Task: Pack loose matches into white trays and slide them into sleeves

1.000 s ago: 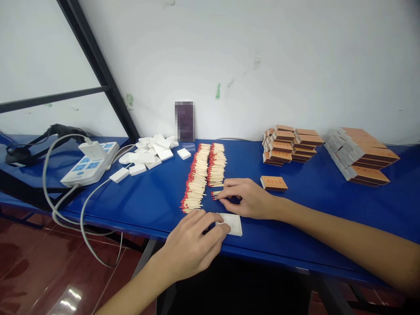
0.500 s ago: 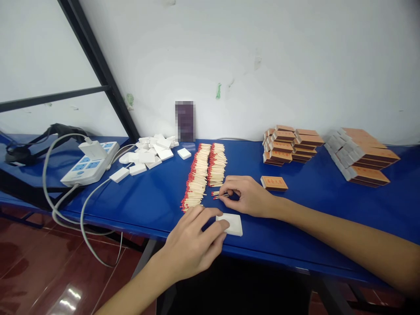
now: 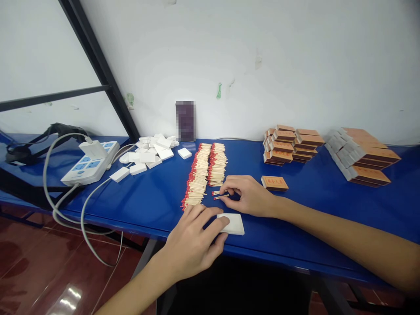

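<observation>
My left hand point(image 3: 197, 240) has its fingers around the left end of a white matchbox tray point(image 3: 236, 224) near the table's front edge. One fingertip rests on the tray's top. Just behind it, my right hand point(image 3: 247, 195) pinches at a few red-tipped matches point(image 3: 216, 193) lying on the table; its fingertips partly cover them, so how many are gripped is hidden. Two long rows of matches, the left row point(image 3: 197, 179) and the shorter right row point(image 3: 216, 164), stretch back toward the wall, red heads facing left.
One orange matchbox point(image 3: 274, 183) lies beyond my right forearm. Stacked matchboxes point(image 3: 282, 146) and wrapped matchbox packs point(image 3: 370, 153) stand at the back right. White trays point(image 3: 154, 151) are heaped at the back left, beside a power strip point(image 3: 90, 164) with cables and a pixelated dark rectangle point(image 3: 185, 121).
The white tray has shifted very slightly to the right under my left fingers. My right hand stays at the same few matches, almost still.
</observation>
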{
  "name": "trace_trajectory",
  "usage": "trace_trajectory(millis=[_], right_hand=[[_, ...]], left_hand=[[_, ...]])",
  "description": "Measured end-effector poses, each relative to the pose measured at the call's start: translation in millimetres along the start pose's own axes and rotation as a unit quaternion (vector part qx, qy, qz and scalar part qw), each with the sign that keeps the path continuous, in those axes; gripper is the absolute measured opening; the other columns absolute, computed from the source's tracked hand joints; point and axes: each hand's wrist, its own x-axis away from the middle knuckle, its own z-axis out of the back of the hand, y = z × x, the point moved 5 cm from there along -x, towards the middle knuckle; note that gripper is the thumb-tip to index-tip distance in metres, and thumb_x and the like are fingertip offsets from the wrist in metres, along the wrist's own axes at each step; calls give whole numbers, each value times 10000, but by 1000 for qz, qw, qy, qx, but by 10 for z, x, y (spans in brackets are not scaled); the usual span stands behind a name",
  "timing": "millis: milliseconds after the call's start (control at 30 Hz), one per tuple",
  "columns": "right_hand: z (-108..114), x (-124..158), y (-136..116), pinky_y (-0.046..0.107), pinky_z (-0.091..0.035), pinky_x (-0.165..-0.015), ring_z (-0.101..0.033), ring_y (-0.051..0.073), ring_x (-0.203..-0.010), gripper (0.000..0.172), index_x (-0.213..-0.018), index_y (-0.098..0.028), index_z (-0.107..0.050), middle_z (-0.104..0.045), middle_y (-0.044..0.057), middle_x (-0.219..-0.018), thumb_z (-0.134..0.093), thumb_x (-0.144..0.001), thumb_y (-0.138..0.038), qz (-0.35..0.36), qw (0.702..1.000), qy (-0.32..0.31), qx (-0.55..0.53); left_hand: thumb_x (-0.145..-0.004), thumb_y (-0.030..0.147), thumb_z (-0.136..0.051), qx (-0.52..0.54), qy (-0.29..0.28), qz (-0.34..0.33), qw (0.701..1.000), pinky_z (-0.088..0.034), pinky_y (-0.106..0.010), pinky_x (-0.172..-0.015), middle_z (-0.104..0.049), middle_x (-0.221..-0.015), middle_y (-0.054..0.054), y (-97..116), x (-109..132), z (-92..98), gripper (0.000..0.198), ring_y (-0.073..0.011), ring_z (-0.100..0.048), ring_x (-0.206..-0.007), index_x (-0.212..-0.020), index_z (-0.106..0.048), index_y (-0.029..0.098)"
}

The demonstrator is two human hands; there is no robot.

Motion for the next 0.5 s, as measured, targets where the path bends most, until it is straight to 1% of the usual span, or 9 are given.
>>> trace_trajectory(millis=[100,233,367,500], right_hand=[[0,-4,15,221,-343,-550,-457,95,-572,54,-752,-174,-663,-495,-37,-618,-631,-794,-162,-14,1000,-5,9],[-10,-13,28,213,-334,-539,-439,83,-543,101,-712,-174,-660,-467,-47,-589,-636,-808,-187,-26,999,-19,-10],[-19,-12,15,216,-326,-531,-414,80,-523,117,-713,-178,-664,-454,-54,-570,-642,-822,-214,-23,999,-31,-24],[2,-16,28,218,-323,-529,-399,81,-522,114,-737,-172,-655,-435,-56,-573,-625,-838,-215,-29,999,-7,-27]], left_hand=[[-936,187,-538,-2,2,-2,1000,-479,-410,-828,-658,-1132,-102,-1,3,-5,190,-244,-562,-933,-1115,-600,165],[-940,193,-535,-8,0,-1,1000,-475,-401,-838,-659,-1134,-96,-5,4,-13,190,-239,-565,-941,-1115,-603,173],[-936,186,-539,-7,2,-5,1000,-474,-402,-831,-660,-1132,-91,5,3,-3,185,-237,-562,-936,-1109,-603,167],[-937,186,-536,-8,3,-6,1000,-473,-402,-834,-658,-1131,-92,14,5,8,189,-237,-566,-940,-1114,-601,166]])
